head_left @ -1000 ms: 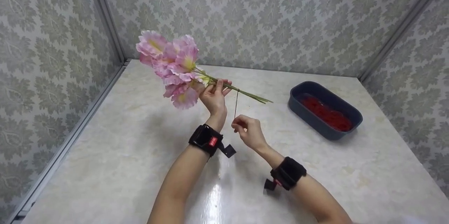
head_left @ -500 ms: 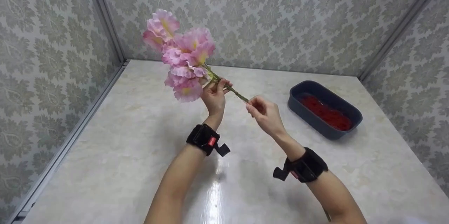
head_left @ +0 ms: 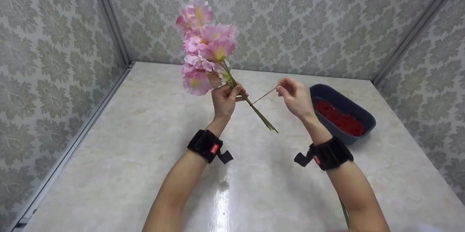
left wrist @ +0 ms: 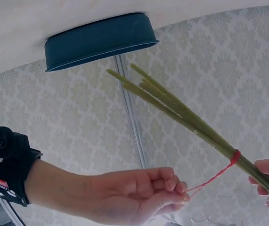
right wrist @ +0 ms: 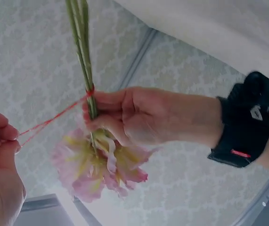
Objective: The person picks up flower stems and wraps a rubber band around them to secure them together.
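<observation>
A bunch of pink flowers with yellow centres stands tilted above the table, blooms at upper left. My left hand grips its green stems just below the blooms. Round the stems, right beside the left fingers, goes a red rubber band. My right hand pinches the band's free loop between thumb and fingertips, off to the right of the stems. Drawn taut, the loop shows as two strands in the right wrist view. Below the band, the cut stem ends fan slightly apart.
Behind my right hand, a dark blue tub holds a heap of red bands. A green stem shows beside my right forearm at the table's near side. Patterned walls enclose the table at the back and sides.
The bunch has swung more upright, its blooms moving up and right. My right hand has carried the band's loop from below the stems, past their ends, to their right side.
</observation>
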### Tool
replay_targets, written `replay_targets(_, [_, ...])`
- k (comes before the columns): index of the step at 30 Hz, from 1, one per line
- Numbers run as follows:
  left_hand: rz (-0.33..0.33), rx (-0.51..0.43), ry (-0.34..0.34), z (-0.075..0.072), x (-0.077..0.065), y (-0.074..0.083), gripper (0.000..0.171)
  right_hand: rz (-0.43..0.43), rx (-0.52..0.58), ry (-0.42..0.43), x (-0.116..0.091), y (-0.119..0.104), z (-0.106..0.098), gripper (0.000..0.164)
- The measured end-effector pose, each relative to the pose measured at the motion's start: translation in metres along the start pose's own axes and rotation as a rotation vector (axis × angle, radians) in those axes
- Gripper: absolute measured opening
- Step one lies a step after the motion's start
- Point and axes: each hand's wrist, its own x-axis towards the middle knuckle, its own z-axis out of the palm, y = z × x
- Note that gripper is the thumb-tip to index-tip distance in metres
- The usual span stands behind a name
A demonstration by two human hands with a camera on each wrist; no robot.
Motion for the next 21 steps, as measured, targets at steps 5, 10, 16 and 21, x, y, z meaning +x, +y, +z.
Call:
replay_targets(5, [-0.105,-0.073,-0.074,-0.001,-0.004,0.003,0.02,-0.037,-0.096,0.049,0.007,0.017,0.001,0.006])
replay_targets(10, [-0.197,-0.173,-0.065,0.003,-0.008,0.006,0.029,-0.051,-0.087,0.071,0.011,0.034,0.002,0.006])
replay_targets(16, [-0.265,-0.26,-0.055,0.011,-0.014,0.011,0.04,-0.07,-0.059,0.074,0.011,0.047,0.008,0.006])
replay_targets(21, [-0.306,-0.311,0.0,0.021,-0.016,0.019,0.042,-0.035,0.011,0.061,0.006,0.054,0.019,0.005])
